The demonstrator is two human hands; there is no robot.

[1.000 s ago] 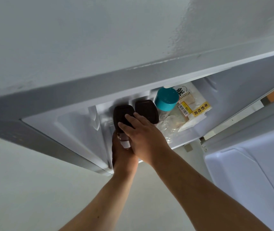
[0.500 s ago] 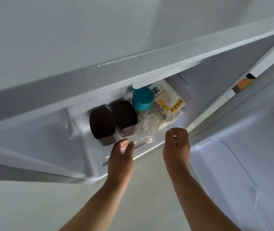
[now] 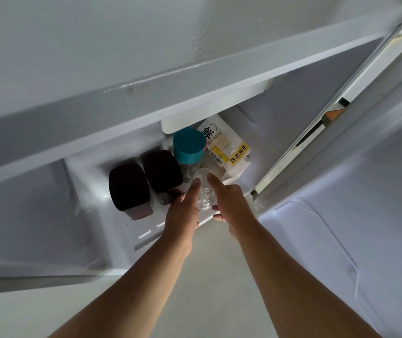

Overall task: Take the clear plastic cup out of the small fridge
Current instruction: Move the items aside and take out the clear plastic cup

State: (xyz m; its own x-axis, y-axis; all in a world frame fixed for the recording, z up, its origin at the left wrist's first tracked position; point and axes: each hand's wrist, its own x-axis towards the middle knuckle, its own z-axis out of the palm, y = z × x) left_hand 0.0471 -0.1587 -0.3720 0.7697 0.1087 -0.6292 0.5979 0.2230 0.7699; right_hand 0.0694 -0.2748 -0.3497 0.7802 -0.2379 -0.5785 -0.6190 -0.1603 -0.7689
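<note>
Both hands have come off the 2 dark-lidded jars [image 3: 146, 181] and closed in on the clear plastic cup [image 3: 203, 189]; left hand [image 3: 182, 215] and right hand [image 3: 231, 206] flank it, fingers touching its sides, grip not fully clamped as far as I can tell; cup sits on the fridge shelf [image 3: 126, 215] beside the teal-capped bottle [image 3: 189, 147]; thin, smooth, see-through wall, likely flexes; lift looks next.

Fridge [image 3: 56, 215] open, door [image 3: 341, 240] at 3 o'clock. Inside: two jars [image 3: 128, 185] side by side at 9 o'clock of cup [image 3: 203, 191]; bottle [image 3: 189, 148] just behind cup at 12; packet [image 3: 229, 147] at 1 o'clock. Left hand [image 3: 182, 215] and right hand [image 3: 231, 206] flank cup, touching it.
</note>
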